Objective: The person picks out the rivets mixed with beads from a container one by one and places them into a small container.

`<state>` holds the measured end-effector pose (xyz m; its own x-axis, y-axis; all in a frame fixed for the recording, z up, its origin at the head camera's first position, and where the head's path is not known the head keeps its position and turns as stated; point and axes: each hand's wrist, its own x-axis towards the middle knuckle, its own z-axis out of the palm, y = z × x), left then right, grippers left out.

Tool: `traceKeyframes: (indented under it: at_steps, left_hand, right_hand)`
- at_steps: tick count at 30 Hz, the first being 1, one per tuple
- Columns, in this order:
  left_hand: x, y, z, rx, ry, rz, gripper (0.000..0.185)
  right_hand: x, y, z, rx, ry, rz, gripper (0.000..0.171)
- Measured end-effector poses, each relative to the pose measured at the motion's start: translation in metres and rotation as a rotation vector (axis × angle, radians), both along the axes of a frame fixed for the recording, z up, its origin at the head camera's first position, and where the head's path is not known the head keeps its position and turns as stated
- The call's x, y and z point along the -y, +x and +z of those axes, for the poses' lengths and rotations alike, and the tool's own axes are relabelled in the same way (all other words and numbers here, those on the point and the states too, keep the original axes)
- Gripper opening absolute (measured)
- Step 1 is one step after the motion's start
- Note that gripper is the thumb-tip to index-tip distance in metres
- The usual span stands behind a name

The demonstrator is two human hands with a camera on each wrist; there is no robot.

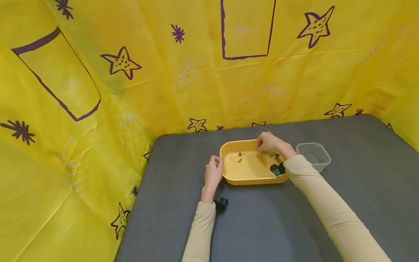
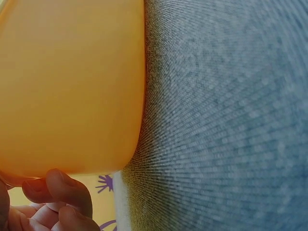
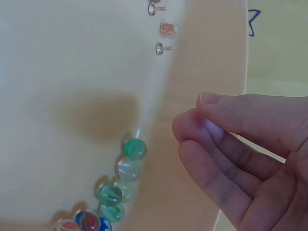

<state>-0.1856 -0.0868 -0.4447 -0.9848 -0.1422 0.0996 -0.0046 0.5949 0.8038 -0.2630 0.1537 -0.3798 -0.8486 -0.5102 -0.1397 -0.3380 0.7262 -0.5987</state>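
Observation:
A yellow plastic basin [image 1: 250, 180] stands on the grey surface. My left hand [image 1: 214, 171] grips its left rim; in the left wrist view the curled fingers [image 2: 67, 192] press against the basin wall. Over the basin's far right part is my right hand [image 1: 270, 142], with thumb and fingers bent close together in the right wrist view. No object shows between its fingertips [image 3: 190, 125], though part of the pinch is hidden. Below it, several glass marbles [image 3: 135, 149] lie along the basin's edge. Small metal pins with round heads [image 3: 160, 48] and a reddish marble [image 3: 169, 29] lie farther along.
A clear plastic container [image 1: 314, 153] stands right of the basin, partly behind the right sleeve. A few small items [image 1: 240, 154] lie in the basin's left part. Yellow patterned cloth [image 1: 196, 91] hangs behind and at the sides of the grey surface [image 1: 170, 203].

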Motion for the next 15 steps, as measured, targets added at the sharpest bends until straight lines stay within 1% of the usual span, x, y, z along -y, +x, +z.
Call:
traceKeyframes:
  at_steps: [5, 8, 15]
  left_hand:
    - [0.0, 0.0, 0.001, -0.005, -0.002, -0.002, 0.021]
    - [0.0, 0.0, 0.001, -0.006, -0.008, 0.002, 0.021]
    - [0.0, -0.001, -0.001, 0.002, -0.013, 0.004, 0.021]
  right_hand:
    - [0.005, -0.001, -0.003, -0.031, 0.001, 0.038, 0.006]
    - [0.009, -0.002, -0.004, -0.033, -0.011, 0.053, 0.005]
    - [0.018, -0.003, -0.008, -0.026, 0.006, 0.049, 0.003]
